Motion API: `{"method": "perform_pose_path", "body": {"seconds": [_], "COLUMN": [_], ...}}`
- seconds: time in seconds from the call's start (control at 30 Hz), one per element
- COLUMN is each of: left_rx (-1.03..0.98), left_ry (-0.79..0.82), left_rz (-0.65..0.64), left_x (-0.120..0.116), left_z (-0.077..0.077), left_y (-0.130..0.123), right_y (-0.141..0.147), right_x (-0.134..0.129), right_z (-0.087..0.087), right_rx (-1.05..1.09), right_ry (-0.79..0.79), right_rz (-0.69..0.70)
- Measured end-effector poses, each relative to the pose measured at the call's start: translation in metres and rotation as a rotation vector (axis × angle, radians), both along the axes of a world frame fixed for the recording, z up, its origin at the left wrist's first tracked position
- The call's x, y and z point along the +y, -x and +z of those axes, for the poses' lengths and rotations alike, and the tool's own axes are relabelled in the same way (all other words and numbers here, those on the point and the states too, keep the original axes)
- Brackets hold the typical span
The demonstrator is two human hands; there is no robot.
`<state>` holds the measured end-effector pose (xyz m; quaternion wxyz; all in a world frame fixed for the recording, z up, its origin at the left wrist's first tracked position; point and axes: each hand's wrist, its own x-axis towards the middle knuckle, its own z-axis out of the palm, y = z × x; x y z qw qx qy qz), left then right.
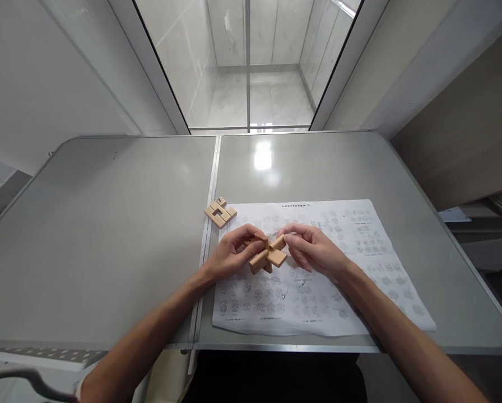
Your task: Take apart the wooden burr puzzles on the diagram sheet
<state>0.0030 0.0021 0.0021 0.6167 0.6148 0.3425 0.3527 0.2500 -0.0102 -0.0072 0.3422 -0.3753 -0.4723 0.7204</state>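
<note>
Background: pale walls and a glazed panel with a dark-edged frame stand beyond the far edge of the tabletop [142,224]; wooden shelving [465,117] is at the right.
Tabletop: grey, with rounded far corners, a light metal rim and a seam [213,179] running from the far edge to the near edge; a bright reflection lies near the far edge, right of the seam.
Paper sheet: a large white sheet [360,224] printed with small diagrams and lines of text lies on the right part, its lower edge close to the near edge of the tabletop.
Wooden assembly: interlocked light-wood pieces [259,259], with bars and flat ends pointing several ways, are held up over the left part of the sheet.
Left hand: the left hand [234,253] grips the assembly from its left side, thumb across the front.
Right hand: the right hand [312,246] pinches the end of a bar [278,242] on the assembly's right side between thumb and fingers.
Loose pieces: a small flat group of wooden blocks [220,212] with a square gap lies by the sheet's upper left corner, over the seam; one block bears a dark mark.
</note>
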Motion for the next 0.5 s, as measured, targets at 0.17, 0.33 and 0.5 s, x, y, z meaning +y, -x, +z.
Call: {"method": "perform_pose_path", "body": {"seconds": [0.17,0.33,0.5], "left_rx": [-0.118,-0.118,-0.097], "left_ry": [0.161,0.174,0.104], "left_rz": [-0.068,-0.063,0.049], "left_x": [0.0014,0.0038,0.0080], "left_z": [0.0029,0.0002,-0.0062], "left_y": [0.0022,0.0047,0.0072], "right_y": [0.0003,-0.0013,-0.0036], "right_x": [-0.0011,-0.0017,-0.0014], "right_z": [0.0027,0.0006,-0.0036], "right_rx": [-0.044,0.009,0.156], "right_ry": [-0.062,-0.095,-0.057], "right_rz": [0.065,0.083,0.046]}}
